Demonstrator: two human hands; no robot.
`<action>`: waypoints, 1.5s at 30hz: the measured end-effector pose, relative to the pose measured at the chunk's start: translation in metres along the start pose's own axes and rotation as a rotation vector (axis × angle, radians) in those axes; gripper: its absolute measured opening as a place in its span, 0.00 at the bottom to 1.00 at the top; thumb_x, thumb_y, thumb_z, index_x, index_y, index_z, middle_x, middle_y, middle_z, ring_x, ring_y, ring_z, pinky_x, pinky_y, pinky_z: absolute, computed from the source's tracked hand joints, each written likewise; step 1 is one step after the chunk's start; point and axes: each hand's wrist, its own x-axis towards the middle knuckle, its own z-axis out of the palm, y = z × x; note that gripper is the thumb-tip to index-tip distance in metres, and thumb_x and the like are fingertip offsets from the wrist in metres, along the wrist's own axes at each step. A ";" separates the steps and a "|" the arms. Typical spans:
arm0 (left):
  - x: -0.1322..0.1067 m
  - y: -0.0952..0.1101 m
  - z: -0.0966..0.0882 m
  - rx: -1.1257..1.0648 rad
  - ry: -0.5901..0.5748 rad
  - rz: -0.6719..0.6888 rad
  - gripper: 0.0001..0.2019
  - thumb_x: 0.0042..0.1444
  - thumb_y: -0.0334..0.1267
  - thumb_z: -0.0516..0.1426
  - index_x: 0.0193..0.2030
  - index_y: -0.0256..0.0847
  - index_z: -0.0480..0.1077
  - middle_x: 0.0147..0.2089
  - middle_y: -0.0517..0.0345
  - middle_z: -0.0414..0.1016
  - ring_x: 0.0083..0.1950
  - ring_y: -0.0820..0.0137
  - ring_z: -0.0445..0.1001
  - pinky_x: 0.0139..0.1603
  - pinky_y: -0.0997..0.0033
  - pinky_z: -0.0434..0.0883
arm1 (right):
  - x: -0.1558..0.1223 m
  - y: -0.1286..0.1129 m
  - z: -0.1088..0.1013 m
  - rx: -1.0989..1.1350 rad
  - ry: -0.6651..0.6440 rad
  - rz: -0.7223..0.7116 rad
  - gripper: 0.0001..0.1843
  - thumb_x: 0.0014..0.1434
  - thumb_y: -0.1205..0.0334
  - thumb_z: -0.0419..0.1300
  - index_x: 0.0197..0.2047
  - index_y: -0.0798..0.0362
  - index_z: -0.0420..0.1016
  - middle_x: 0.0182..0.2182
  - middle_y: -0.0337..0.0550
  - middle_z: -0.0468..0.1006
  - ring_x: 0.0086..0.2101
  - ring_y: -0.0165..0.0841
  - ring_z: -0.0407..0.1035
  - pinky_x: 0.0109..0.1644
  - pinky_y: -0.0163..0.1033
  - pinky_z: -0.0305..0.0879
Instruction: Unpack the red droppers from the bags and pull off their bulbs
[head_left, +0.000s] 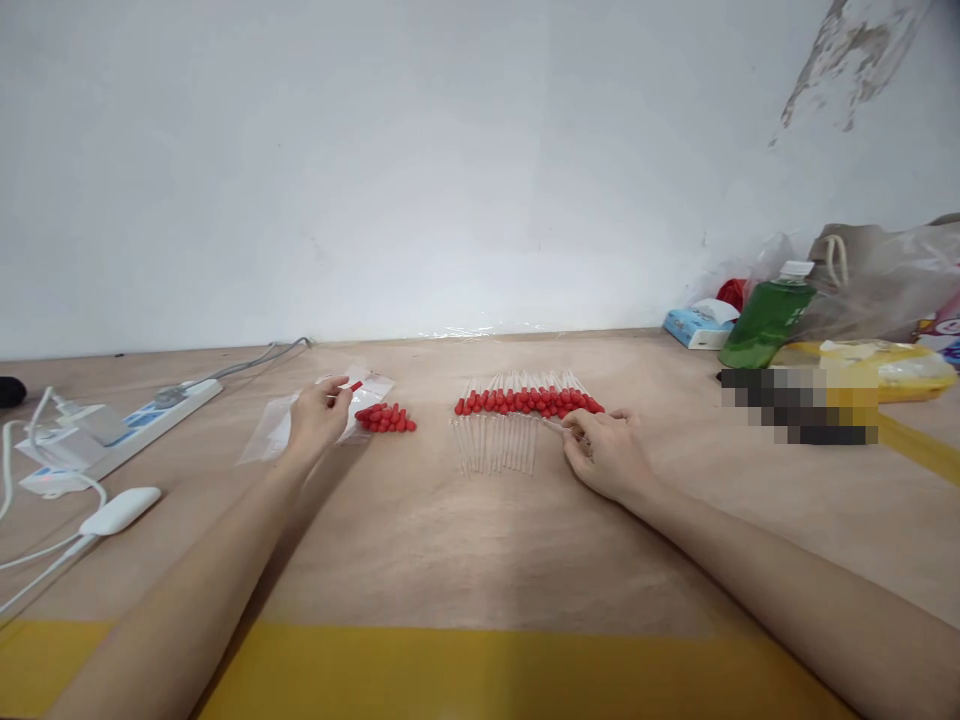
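Observation:
My left hand (319, 415) pinches a small red rubber bulb (355, 386) just above a pile of loose red bulbs (385, 419), which lies on the edge of a clear plastic bag (274, 425). My right hand (604, 450) rests on the table with its fingers closed on a thin glass tube (553, 427). That hand sits at the right end of a row of glass droppers with red bulbs (525, 402). Several bare glass tubes (495, 445) lie side by side in front of that row.
A white power strip (142, 420) with plugs, cables and a white adapter (120, 510) lie at the left. At the right stand a green bottle (765, 320), a blue tissue pack (697, 327), plastic bags (885, 275) and a yellow packet (877, 362). A yellow strip (480, 670) marks the near table edge.

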 end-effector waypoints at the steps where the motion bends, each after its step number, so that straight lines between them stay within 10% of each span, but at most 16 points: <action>1: 0.005 -0.008 0.002 0.031 -0.031 -0.021 0.16 0.52 0.41 0.51 0.46 0.39 0.70 0.39 0.54 0.74 0.35 0.67 0.72 0.33 0.71 0.68 | 0.000 -0.001 0.001 -0.013 0.002 -0.009 0.08 0.52 0.66 0.51 0.33 0.52 0.70 0.24 0.36 0.75 0.28 0.30 0.67 0.45 0.41 0.44; 10: 0.015 -0.026 0.014 0.327 -0.208 0.021 0.20 0.57 0.48 0.43 0.39 0.41 0.72 0.37 0.51 0.76 0.40 0.60 0.72 0.36 0.68 0.64 | -0.001 -0.007 0.007 -0.017 -0.044 -0.133 0.11 0.56 0.63 0.50 0.35 0.50 0.74 0.33 0.39 0.78 0.35 0.32 0.67 0.52 0.44 0.42; 17: -0.017 0.011 0.015 0.237 0.232 0.526 0.14 0.57 0.42 0.48 0.40 0.39 0.71 0.41 0.50 0.72 0.47 0.61 0.66 0.51 0.60 0.59 | -0.002 -0.007 0.006 -0.022 -0.132 -0.145 0.14 0.56 0.53 0.52 0.41 0.48 0.73 0.40 0.40 0.76 0.41 0.35 0.66 0.55 0.48 0.41; 21: -0.041 0.055 0.032 0.139 -0.120 0.875 0.10 0.56 0.38 0.50 0.38 0.39 0.71 0.40 0.52 0.71 0.43 0.65 0.67 0.47 0.64 0.63 | -0.003 -0.007 0.005 -0.047 -0.174 -0.136 0.15 0.58 0.53 0.50 0.43 0.47 0.72 0.43 0.40 0.75 0.45 0.37 0.64 0.55 0.51 0.41; 26: -0.037 0.091 0.067 -0.028 -0.373 0.559 0.10 0.52 0.41 0.53 0.36 0.38 0.70 0.37 0.53 0.71 0.39 0.66 0.69 0.42 0.67 0.65 | -0.005 -0.007 0.005 -0.035 -0.213 -0.112 0.17 0.60 0.53 0.46 0.47 0.48 0.69 0.47 0.42 0.72 0.47 0.38 0.63 0.55 0.55 0.41; 33: -0.009 0.091 0.103 -0.165 -0.540 0.284 0.08 0.42 0.37 0.62 0.31 0.39 0.71 0.27 0.60 0.74 0.29 0.71 0.71 0.31 0.74 0.67 | -0.004 -0.007 0.006 -0.026 -0.195 -0.094 0.17 0.61 0.52 0.45 0.46 0.48 0.69 0.46 0.43 0.73 0.46 0.37 0.63 0.54 0.53 0.45; 45: -0.023 0.071 0.083 -0.389 -0.235 0.021 0.13 0.46 0.37 0.58 0.40 0.37 0.68 0.33 0.54 0.74 0.31 0.70 0.74 0.31 0.71 0.70 | -0.003 -0.007 0.006 0.018 -0.188 -0.060 0.22 0.60 0.53 0.46 0.55 0.52 0.61 0.45 0.48 0.72 0.47 0.38 0.64 0.54 0.51 0.47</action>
